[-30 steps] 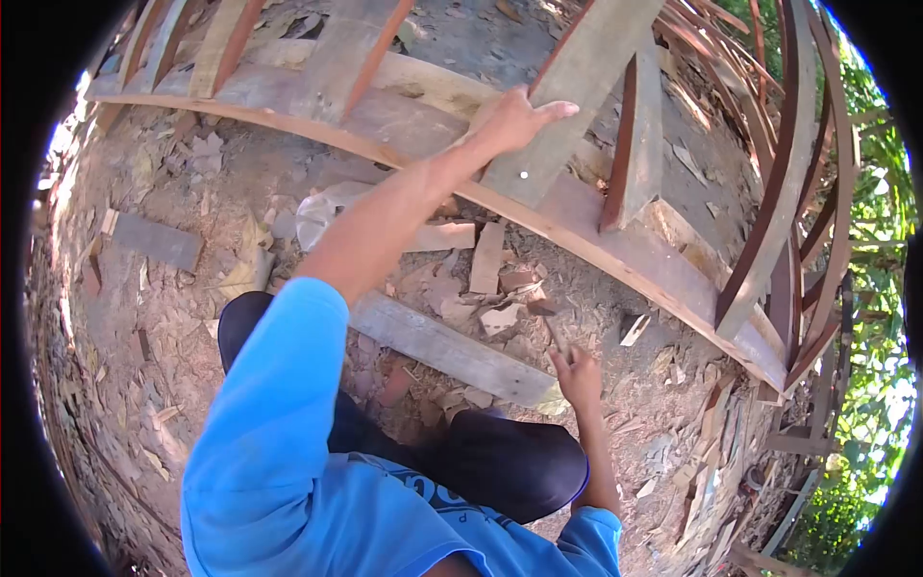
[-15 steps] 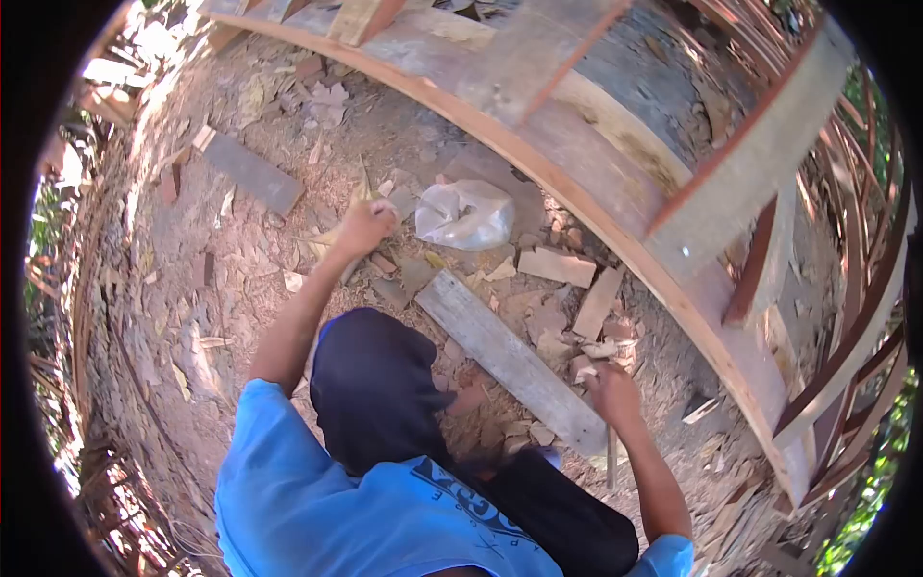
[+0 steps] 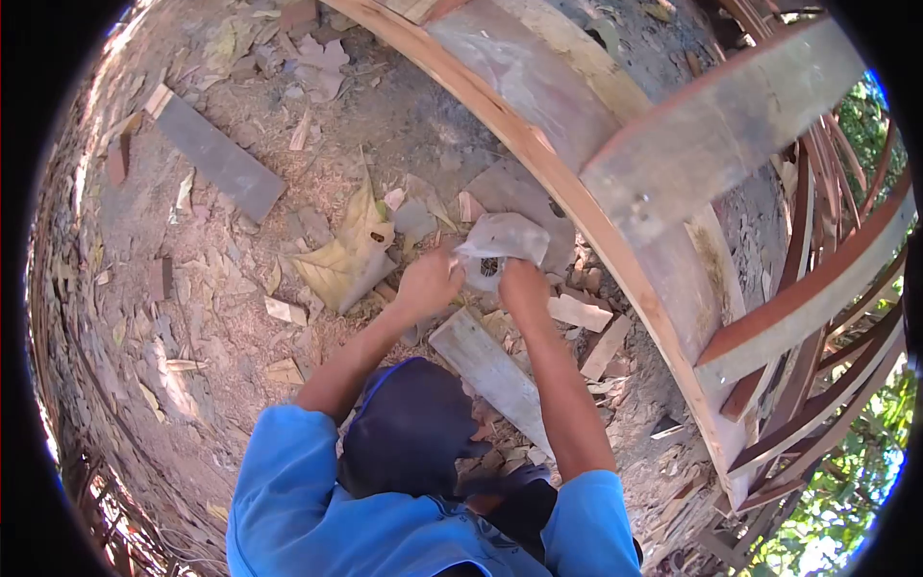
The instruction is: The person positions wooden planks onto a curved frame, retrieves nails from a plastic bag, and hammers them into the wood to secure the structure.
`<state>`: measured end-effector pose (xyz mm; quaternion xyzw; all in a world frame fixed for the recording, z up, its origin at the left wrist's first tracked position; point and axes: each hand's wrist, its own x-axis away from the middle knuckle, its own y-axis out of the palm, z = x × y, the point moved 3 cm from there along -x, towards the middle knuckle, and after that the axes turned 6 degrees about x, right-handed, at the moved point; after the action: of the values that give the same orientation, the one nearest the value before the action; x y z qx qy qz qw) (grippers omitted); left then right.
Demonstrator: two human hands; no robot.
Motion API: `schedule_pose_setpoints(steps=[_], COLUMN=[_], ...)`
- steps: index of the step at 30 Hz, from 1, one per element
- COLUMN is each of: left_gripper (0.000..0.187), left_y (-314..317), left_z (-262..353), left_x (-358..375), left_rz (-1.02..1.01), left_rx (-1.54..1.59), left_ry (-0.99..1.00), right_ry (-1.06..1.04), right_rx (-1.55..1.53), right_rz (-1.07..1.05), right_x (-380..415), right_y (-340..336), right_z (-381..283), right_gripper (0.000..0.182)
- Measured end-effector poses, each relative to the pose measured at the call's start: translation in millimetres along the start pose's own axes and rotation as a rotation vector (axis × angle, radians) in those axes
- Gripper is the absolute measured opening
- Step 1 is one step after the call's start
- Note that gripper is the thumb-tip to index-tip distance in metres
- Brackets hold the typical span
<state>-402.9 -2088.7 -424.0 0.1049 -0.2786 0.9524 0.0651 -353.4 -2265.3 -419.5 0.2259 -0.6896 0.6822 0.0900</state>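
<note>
A whitish see-through plastic bag lies on the ground in front of me, its mouth held apart. My left hand grips its left edge, fingers closed. On the opposite edge my right hand is closed as well. Between the hands, a cluster of small dark thin pieces shows inside the bag; they look like nails, though they are too small to be sure. Just below the hands is a grey wooden board, partly covered by my right forearm.
A long curved timber edge with upright ribs runs along the right side. Cut wood blocks lie right of the board. Farther left are a dry yellow leaf and a dark plank on the littered ground.
Both hands have come together at the plastic bag, the left moving right and the right moving up from the board's lower end. The bag is now gripped and its mouth spread.
</note>
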Motion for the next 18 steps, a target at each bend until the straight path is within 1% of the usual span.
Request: schedule_pose_setpoints(steps=[2, 5, 8, 11, 14, 17, 18], left_gripper=[0.031, 0.031, 0.036, 0.039, 0.038, 0.029, 0.029], left_y=[-2, -9, -13, -16, -20, -36, -41], left_z=[9, 17, 9, 5, 7, 23, 30], left_x=[5, 6, 7, 8, 11, 22, 25], left_rz=[-0.042, -0.016, -0.031, -0.059, -0.065, 0.15, 0.177], left_rx=[-0.012, -0.051, -0.015, -0.034, 0.014, 0.117, 0.196], left_ry=[0.036, 0.079, 0.076, 0.057, 0.029, 0.223, 0.152], right_ry=[-0.011, 0.014, -0.004, 0.147, 0.163, -0.041, -0.005], right_rx=[-0.02, -0.021, -0.131, -0.638, -0.385, -0.071, -0.3], right_rz=[0.059, -0.031, 0.307, 0.048, 0.103, 0.024, 0.082], right_x=[-1, -18, -34, -27, -11, 26, 42], right_y=[9, 20, 66, 66, 58, 5, -19], right_z=[-8, -22, -14, -16, -6, -4, -2], right_gripper=[0.028, 0.037, 0.047, 0.055, 0.045, 0.03, 0.028])
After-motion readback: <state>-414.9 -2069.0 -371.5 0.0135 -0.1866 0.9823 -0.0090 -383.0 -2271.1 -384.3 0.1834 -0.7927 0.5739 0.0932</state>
